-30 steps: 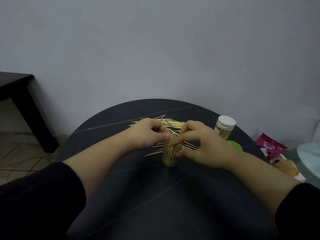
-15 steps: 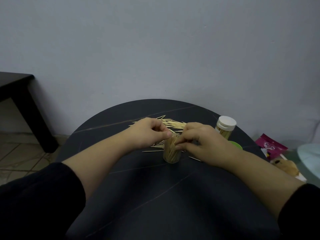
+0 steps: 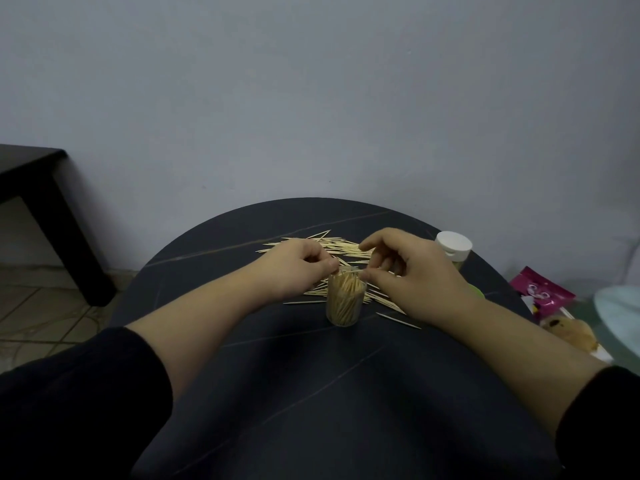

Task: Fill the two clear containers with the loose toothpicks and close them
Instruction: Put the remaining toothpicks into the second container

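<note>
The open jar (image 3: 345,301), a clear round cylinder, stands upright at the table's centre, packed nearly to the rim with pale wooden sticks. Your left hand (image 3: 298,268) is curled tight, thumb and fingertips meeting at the jar's left rim; whether they grip rim or stick cannot be told. Your right hand (image 3: 417,280) pinches a toothpick (image 3: 354,271) level across the mouth, index finger raised. Loose toothpicks (image 3: 341,247), thin and pointed, lie fanned behind and beside the jar. A second jar (image 3: 454,249), with a smooth white cap, stands behind your right hand; a green lid (image 3: 477,292) shows beside that wrist. The table (image 3: 311,393) is round, dark, thinly veined.
</note>
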